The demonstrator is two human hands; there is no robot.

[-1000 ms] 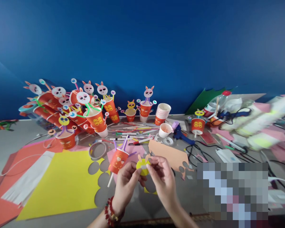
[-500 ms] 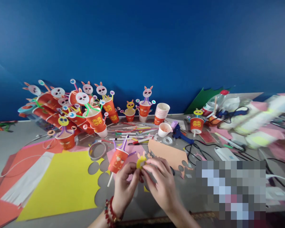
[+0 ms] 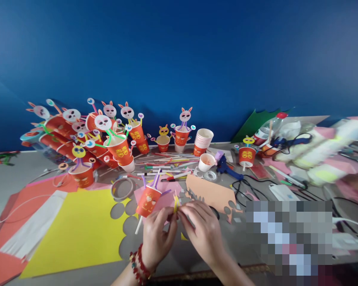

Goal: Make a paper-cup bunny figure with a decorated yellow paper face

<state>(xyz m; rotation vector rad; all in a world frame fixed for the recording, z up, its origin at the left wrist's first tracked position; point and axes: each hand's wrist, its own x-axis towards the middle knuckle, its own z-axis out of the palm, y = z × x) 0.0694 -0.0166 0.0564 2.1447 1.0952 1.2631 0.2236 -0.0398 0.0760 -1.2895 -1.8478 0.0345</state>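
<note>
Pinching a small yellow paper disc with pale orange rabbit ears, the fingers of the left hand and right hand are closed on it above the grey counter. It is upright and turned nearly edge-on, its lower part covered by fingertips, so its face cannot be read.

Just beside the left hand, a red paper cup with purple straws tilts on a white straw. Farther back, a small white paper cup contains orange bits, near a nested stack of paper cups. Red cups with white rabbit faces crowd the left.

A yellow paper sheet with round cutouts lies left of the hands; a blue glue gun lies beyond the right one. Pixelation hides the lower right.
</note>
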